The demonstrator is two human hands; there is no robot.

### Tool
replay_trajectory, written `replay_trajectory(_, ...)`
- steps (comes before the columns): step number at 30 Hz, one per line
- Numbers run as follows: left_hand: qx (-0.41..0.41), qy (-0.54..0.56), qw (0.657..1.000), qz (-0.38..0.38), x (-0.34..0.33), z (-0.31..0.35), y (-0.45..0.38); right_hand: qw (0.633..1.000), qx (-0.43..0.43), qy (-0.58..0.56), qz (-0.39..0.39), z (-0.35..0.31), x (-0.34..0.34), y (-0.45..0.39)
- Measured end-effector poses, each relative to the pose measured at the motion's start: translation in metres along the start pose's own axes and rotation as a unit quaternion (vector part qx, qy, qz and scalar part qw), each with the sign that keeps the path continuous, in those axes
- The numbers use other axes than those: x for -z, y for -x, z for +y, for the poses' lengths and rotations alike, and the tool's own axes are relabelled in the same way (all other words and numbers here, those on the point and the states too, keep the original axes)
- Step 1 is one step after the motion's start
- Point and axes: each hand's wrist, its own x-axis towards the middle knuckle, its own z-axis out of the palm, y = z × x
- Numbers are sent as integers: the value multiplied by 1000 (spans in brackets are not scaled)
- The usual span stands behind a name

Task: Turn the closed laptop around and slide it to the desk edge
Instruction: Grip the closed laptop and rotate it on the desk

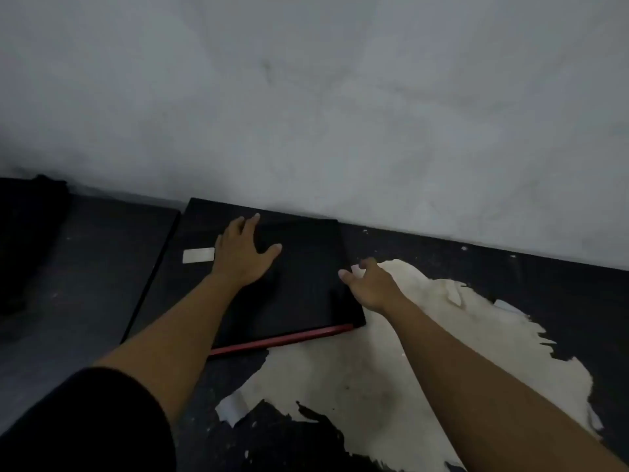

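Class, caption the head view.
Left hand flat on closed black laptop, right hand at its right edge.

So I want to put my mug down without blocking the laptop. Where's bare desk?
Free: the dark desk strip right of the closed black laptop, between the grey wall and the pale peeled patch; also the surface left of the laptop's mat. Crowded: the laptop's right edge, where the right hand reaches.

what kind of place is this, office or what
Probably a bare, worn workspace at a desk pushed against a wall, not a tidy office. A closed black laptop lies on a dark desk whose surface has peeled away in a big pale patch, and the plain grey wall behind is scuffed.
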Motion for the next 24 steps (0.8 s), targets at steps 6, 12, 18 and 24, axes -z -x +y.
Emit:
replay_trajectory(6,23,-129,989,-62,-20,-18,-41,990,-83,104,-38,2,-28,-31)
replay_trajectory(12,6,-158,987,-33,-41,-34,-49,985,-40,169,-7,6,-41,-36)
replay_trajectory(18,0,-182,983,-19,-46,-34,-54,981,-34,187,-23,7,-36,-39)
replay_trajectory(24,-37,-203,978,-20,-47,-39,-42,979,-40,198,-9,16,-54,-12)
